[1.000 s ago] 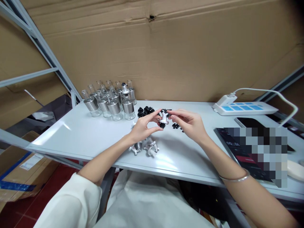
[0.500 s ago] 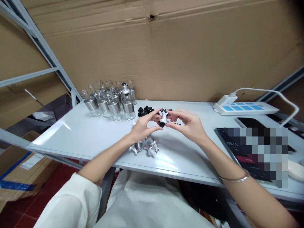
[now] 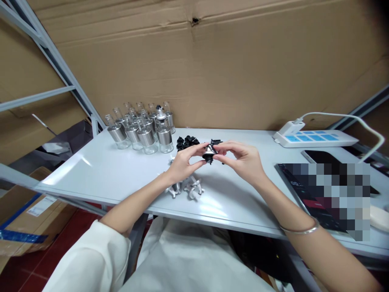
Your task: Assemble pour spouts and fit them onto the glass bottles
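Observation:
Between my two hands, just above the table, is a silver bottle pourer (image 3: 209, 151) with a black ribbed stopper at its lower end. My left hand (image 3: 186, 163) pinches it from the left with thumb and fingers. From the right, my right hand (image 3: 243, 158) grips it the same way. Several silver pourer tops (image 3: 194, 187) lie on the table below my left hand. Behind that hand sits a pile of black stoppers (image 3: 186, 142). More small black parts (image 3: 216, 142) lie partly hidden behind my right hand.
Several glass bottles with steel sleeves (image 3: 147, 138) stand at the back left; one carries a silver pourer (image 3: 161, 113). A white power strip (image 3: 319, 139) with a plugged-in charger lies at the back right, near a phone (image 3: 322, 160) and a tablet (image 3: 296, 190). Cardboard walls the table's (image 3: 100, 174) back.
The pourer has tipped between my fingers, so its black stopper end now faces more toward me and its spout points away. Both hands stay in nearly the same place.

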The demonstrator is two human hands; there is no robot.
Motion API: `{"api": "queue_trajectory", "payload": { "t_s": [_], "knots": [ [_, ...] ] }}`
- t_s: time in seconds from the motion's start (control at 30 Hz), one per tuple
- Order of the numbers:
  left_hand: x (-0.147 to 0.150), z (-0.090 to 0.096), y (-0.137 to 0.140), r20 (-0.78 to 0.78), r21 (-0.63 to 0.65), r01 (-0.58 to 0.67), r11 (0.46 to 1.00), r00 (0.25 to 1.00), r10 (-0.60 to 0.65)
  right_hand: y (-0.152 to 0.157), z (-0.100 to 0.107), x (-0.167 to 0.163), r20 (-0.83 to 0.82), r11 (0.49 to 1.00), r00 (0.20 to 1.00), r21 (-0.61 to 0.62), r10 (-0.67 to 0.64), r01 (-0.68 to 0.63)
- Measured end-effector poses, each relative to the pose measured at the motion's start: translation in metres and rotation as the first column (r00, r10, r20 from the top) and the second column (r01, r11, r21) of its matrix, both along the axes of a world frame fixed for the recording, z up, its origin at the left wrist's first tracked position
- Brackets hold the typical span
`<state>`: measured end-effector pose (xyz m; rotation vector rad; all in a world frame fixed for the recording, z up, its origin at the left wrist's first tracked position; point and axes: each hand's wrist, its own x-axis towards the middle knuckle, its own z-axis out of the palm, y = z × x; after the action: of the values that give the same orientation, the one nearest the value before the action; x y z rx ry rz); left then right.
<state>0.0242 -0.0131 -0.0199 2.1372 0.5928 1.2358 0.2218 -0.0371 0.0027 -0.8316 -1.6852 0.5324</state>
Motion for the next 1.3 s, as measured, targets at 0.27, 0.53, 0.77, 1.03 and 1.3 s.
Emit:
{"api": "queue_trajectory", "payload": {
  "t_s": [0.27,0.53,0.77,1.03,1.3],
  "knots": [
    [0.0018,0.0072,-0.005,0.087,-0.204,0.057,0.977,0.995,-0.04,0.0001,0.0034,-0.0029,-0.061,0.993,0.997,-0.108,0.039,-0.045],
    [0.0017,0.0063,-0.0017,0.132,-0.251,0.084,0.964,0.99,-0.051,-0.0011,0.0066,-0.0034,-0.183,0.977,0.983,-0.207,0.017,-0.055],
    [0.0027,0.0025,-0.0012,0.099,-0.25,0.163,0.954,0.985,-0.143,0.0006,0.0074,-0.0018,-0.23,0.966,0.972,-0.256,-0.044,-0.017],
    [0.0018,0.0036,-0.0014,0.108,-0.213,0.155,0.965,0.985,-0.134,0.0004,0.0068,-0.0023,-0.185,0.96,0.982,-0.278,-0.025,-0.029],
    [0.0019,0.003,-0.0007,0.107,-0.16,0.162,0.974,0.984,-0.146,0.0009,0.0065,-0.0033,-0.176,0.959,0.984,-0.277,0.008,-0.057]
  ]
}}
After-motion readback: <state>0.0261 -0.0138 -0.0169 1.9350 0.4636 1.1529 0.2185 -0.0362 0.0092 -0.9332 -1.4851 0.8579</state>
